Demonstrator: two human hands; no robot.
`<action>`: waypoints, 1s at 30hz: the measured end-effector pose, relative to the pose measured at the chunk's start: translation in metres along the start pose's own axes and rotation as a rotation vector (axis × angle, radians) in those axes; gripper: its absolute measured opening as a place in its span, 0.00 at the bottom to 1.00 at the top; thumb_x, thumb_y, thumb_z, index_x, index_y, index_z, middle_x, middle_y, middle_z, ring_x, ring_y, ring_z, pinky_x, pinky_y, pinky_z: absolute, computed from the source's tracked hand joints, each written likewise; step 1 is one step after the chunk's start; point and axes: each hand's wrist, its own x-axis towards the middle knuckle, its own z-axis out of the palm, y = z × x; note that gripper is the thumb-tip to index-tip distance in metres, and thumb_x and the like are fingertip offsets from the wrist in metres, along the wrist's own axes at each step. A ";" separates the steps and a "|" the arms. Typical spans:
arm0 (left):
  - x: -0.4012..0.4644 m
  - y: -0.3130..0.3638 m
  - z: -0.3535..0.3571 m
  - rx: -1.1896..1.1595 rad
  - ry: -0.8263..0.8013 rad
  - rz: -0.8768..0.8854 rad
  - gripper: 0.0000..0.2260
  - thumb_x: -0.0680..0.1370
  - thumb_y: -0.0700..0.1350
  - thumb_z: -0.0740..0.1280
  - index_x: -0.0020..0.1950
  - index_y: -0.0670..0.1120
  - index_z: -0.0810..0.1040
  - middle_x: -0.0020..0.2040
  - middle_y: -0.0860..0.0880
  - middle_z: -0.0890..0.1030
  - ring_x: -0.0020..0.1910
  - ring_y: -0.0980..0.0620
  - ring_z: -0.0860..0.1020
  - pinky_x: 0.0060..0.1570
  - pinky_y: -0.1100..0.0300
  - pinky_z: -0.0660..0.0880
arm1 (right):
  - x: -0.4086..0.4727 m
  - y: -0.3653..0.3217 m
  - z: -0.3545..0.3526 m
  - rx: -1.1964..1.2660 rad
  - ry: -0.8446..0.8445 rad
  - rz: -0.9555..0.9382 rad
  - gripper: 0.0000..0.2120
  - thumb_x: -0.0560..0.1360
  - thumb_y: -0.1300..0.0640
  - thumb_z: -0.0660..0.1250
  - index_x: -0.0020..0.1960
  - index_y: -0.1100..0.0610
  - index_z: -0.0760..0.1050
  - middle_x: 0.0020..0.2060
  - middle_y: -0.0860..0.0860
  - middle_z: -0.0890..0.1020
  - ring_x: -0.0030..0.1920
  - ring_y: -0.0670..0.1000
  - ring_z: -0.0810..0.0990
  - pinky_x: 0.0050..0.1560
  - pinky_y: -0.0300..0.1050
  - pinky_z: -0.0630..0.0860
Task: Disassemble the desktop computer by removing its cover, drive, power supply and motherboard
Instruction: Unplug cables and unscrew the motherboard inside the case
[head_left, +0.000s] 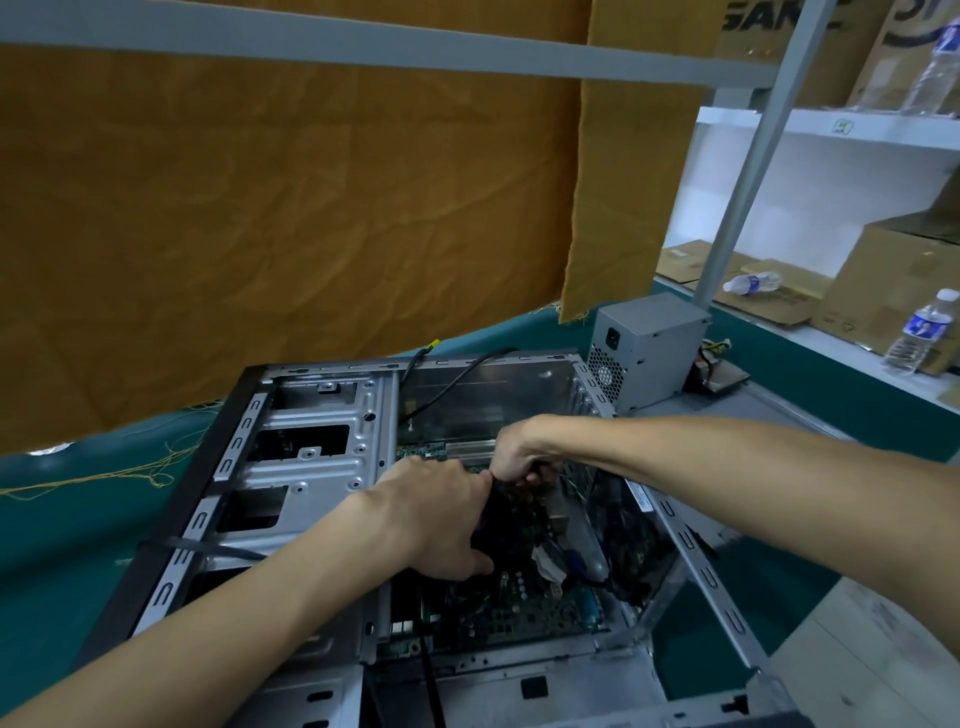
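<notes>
I see the computer case (322, 467) lying on its side on the green table (62, 551), cover off, its grey steel frame open toward me. The drive cage, a stamped panel with dark cut-outs, sits just left of my left hand's (441, 519) knuckles. My left hand is down inside the case, fingers curled over a dark, bulky part (506, 512) fixed above the motherboard (519, 608); the thumb hooks under its near edge. My right hand (517, 452) meets it from the far side, fingers bent and pinching the same dark part at its top, fingertips hidden beneath the knuckles. What exactly that part is I cannot tell; it is blurred and mostly covered.

Below my left fingers the green motherboard shows, with small components, white connectors and blue ports toward the case's near wall. A black cable (457, 379) loops over the far rim beyond my right fingers. The grey power supply (649, 348) stands outside the case, well beyond my right wrist, with its wires trailing behind it.
</notes>
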 end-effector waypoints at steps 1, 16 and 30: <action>0.000 0.000 0.000 0.000 0.000 -0.002 0.36 0.76 0.67 0.66 0.77 0.47 0.65 0.61 0.44 0.79 0.61 0.41 0.79 0.58 0.49 0.75 | -0.003 0.000 -0.001 -0.024 0.004 -0.003 0.18 0.82 0.53 0.61 0.34 0.56 0.70 0.27 0.52 0.69 0.26 0.51 0.64 0.27 0.38 0.62; 0.000 0.002 -0.004 -0.001 -0.023 0.011 0.32 0.76 0.65 0.68 0.72 0.45 0.70 0.60 0.44 0.79 0.59 0.42 0.79 0.56 0.49 0.77 | -0.008 0.000 -0.003 -0.037 0.055 0.007 0.15 0.81 0.54 0.62 0.36 0.58 0.73 0.21 0.51 0.68 0.16 0.49 0.64 0.22 0.34 0.61; 0.005 0.000 -0.002 -0.004 -0.013 0.030 0.29 0.75 0.65 0.68 0.67 0.47 0.74 0.55 0.46 0.80 0.56 0.44 0.80 0.54 0.50 0.76 | -0.010 -0.005 0.000 0.043 0.063 0.028 0.17 0.82 0.58 0.59 0.34 0.57 0.67 0.26 0.52 0.68 0.25 0.50 0.65 0.21 0.33 0.62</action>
